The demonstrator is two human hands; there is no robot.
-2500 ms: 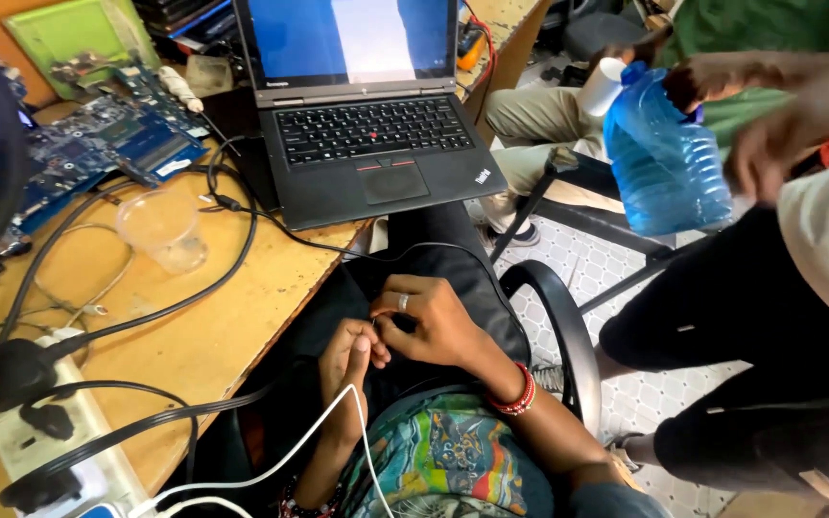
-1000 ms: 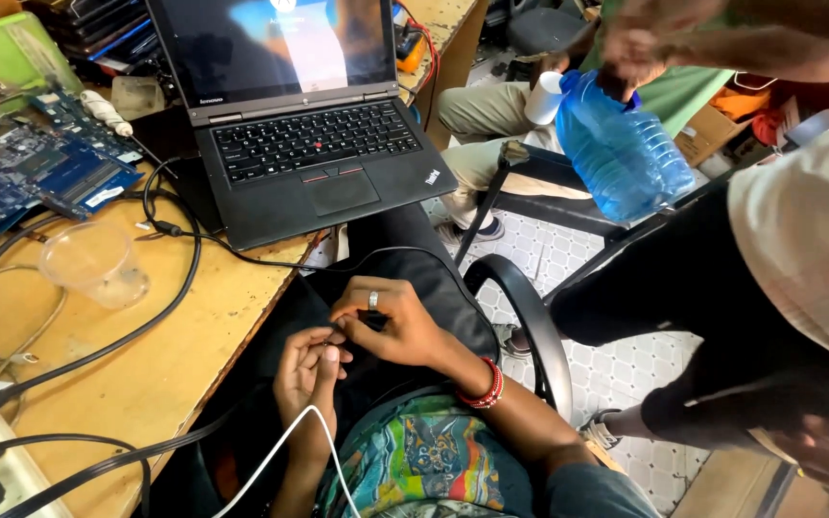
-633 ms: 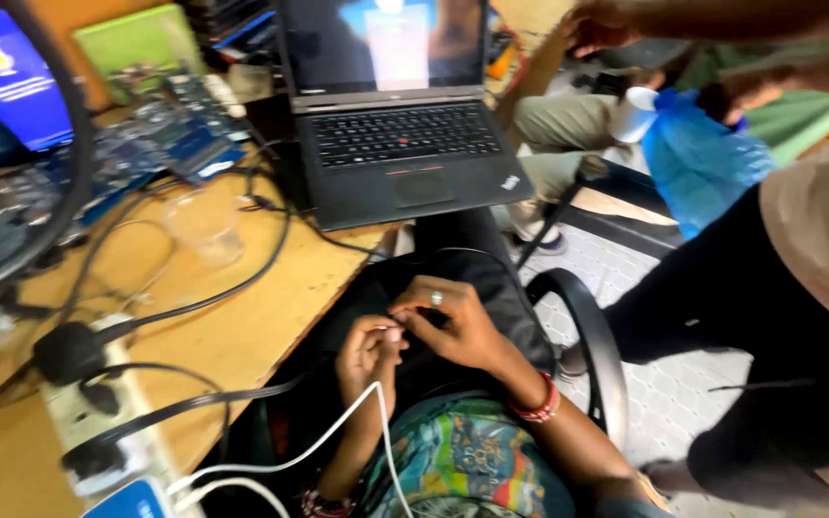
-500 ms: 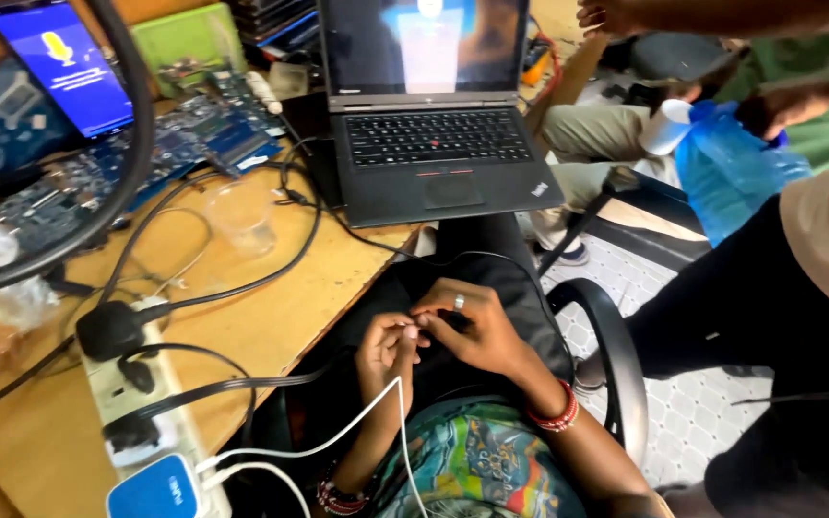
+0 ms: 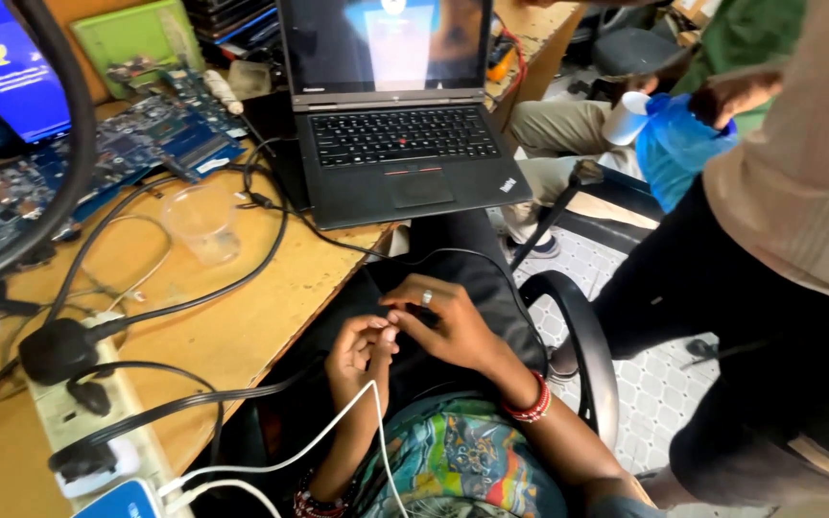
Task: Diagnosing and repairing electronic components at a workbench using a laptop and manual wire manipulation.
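Left hand [image 5: 362, 353]: I see it curled in the lap, fingertips pinched on the end of a white cable [image 5: 338, 429].
Right hand [image 5: 448, 324]: I see it just right of the left hand, fingertips meeting the left fingertips at the cable end; a ring sits on one finger. Whether it grips the cable itself I cannot tell.
Hands together: both meet at one point, low and near, below the desk edge.
White cable: runs from the pinch down and left to a blue block [image 5: 125, 502] at the near left edge.
Wrist: red bangles [image 5: 532, 399] on the right wrist.
Desk [image 5: 242, 326]: wooden, left of the hands.
Laptop [image 5: 400, 125]: open, far centre, screen lit.
Plastic cup [image 5: 203, 221]: clear, left of the laptop.
Power strip [image 5: 88, 403]: near left, black plugs seated.
Circuit boards [image 5: 136, 144]: far left on the desk.
Chair armrest [image 5: 587, 355]: black, right of the hands.
Other person: stands right, one hand on a blue water bottle [image 5: 674, 144].
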